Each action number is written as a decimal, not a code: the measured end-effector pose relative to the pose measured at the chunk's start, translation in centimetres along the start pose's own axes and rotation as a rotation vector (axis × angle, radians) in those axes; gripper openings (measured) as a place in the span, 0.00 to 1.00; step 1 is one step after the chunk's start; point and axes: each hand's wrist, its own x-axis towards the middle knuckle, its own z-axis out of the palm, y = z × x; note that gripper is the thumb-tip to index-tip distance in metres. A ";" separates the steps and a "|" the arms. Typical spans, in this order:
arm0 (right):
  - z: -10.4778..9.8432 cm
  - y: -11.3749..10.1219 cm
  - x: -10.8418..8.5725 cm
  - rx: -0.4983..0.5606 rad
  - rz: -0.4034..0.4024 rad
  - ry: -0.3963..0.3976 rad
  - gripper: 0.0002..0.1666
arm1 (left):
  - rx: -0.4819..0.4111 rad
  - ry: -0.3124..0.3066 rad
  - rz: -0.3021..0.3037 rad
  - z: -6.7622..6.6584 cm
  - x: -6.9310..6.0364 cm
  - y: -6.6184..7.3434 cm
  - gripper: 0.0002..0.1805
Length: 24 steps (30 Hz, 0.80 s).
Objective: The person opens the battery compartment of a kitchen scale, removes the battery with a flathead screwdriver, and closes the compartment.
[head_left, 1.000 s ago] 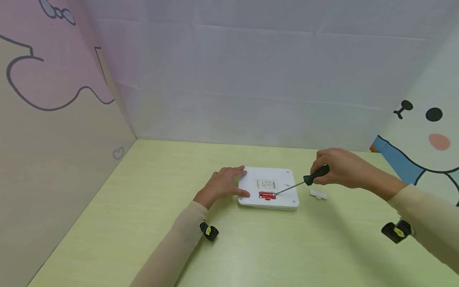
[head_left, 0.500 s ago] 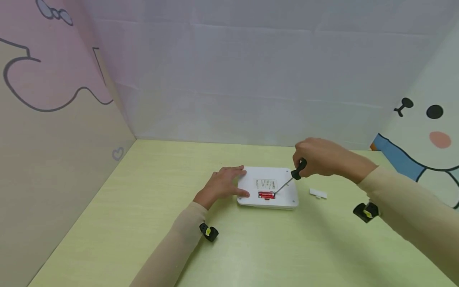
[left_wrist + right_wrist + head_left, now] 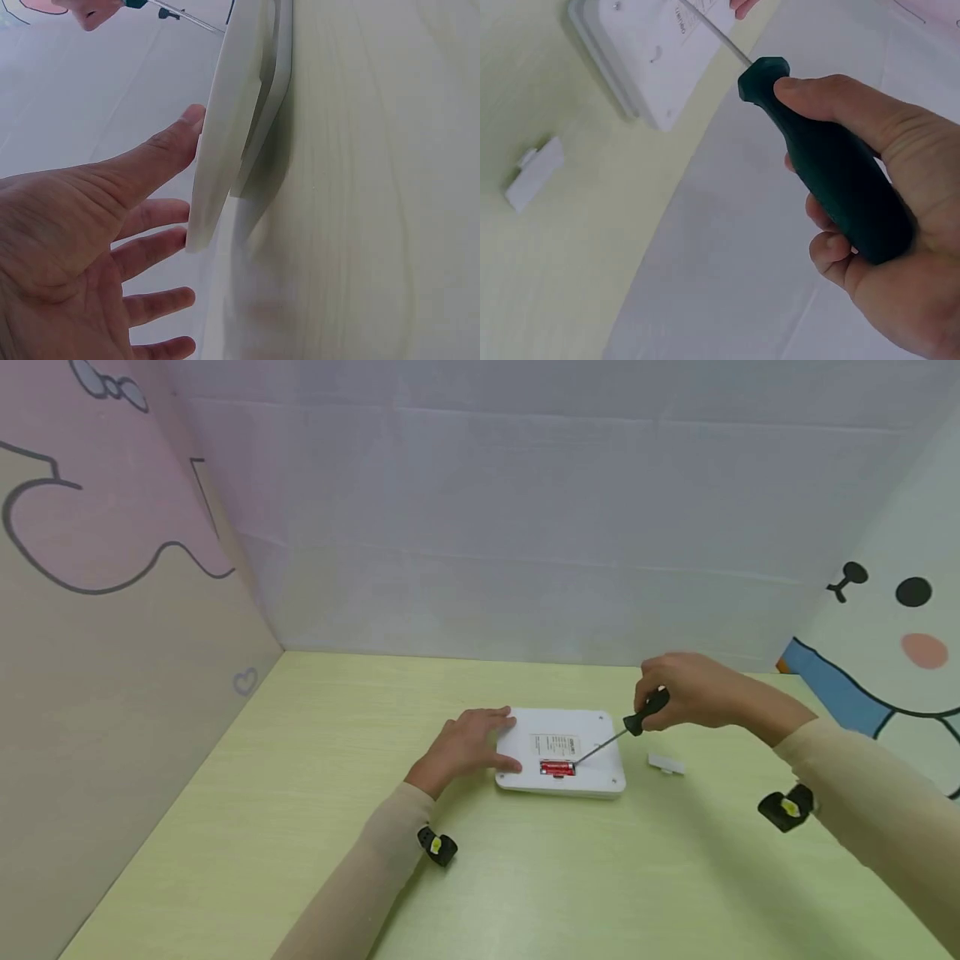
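A white flat device (image 3: 600,739) lies on the table, its labelled side up, with a red battery (image 3: 557,767) in an uncovered slot. Against its left edge rests my left hand (image 3: 467,745), thumb and fingers spread; in the left wrist view the hand (image 3: 82,240) has its thumb on the upper side. My right hand (image 3: 693,691) grips the dark green handle of a screwdriver (image 3: 645,712), whose tip meets the battery's right end. In the right wrist view the fingers curl round the handle (image 3: 840,172), thumb along its neck.
A small white cover (image 3: 666,764) lies on the table (image 3: 375,693), right of the device. Behind the table stands a pale wall sheet (image 3: 465,527), with printed side panels at left and right. A small black camera is strapped at each wrist.
The screwdriver handle first swung left and more upright, then tilted partly back to the right, its tip staying by the battery's right end. My left hand has stayed in place.
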 end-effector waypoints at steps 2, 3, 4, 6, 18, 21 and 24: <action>0.7 0.8 -0.7 0.059 0.019 0.018 0.05 | 0.001 0.003 0.000 0.0 -0.1 0.0 0.45; 1.1 1.3 -1.0 0.097 0.032 0.025 0.05 | 0.000 0.004 -0.001 0.0 -0.1 0.0 0.45; 1.5 1.7 -1.4 0.137 0.044 0.036 0.05 | 0.001 0.004 -0.002 0.0 -0.2 -0.1 0.45; 2.6 2.5 -2.1 0.222 0.069 0.060 0.05 | -0.002 0.004 -0.005 0.0 -0.2 -0.2 0.45; 9.6 5.2 -5.7 0.538 0.098 0.225 0.09 | -0.020 0.001 -0.015 -0.2 -0.7 -0.3 0.45; 10.7 5.4 -6.2 0.593 0.143 0.220 0.09 | -0.029 0.001 -0.020 -0.1 -0.7 -0.4 0.45; 11.4 5.4 -6.5 0.636 0.176 0.213 0.09 | -0.028 -0.001 -0.029 -0.1 -0.8 -0.4 0.45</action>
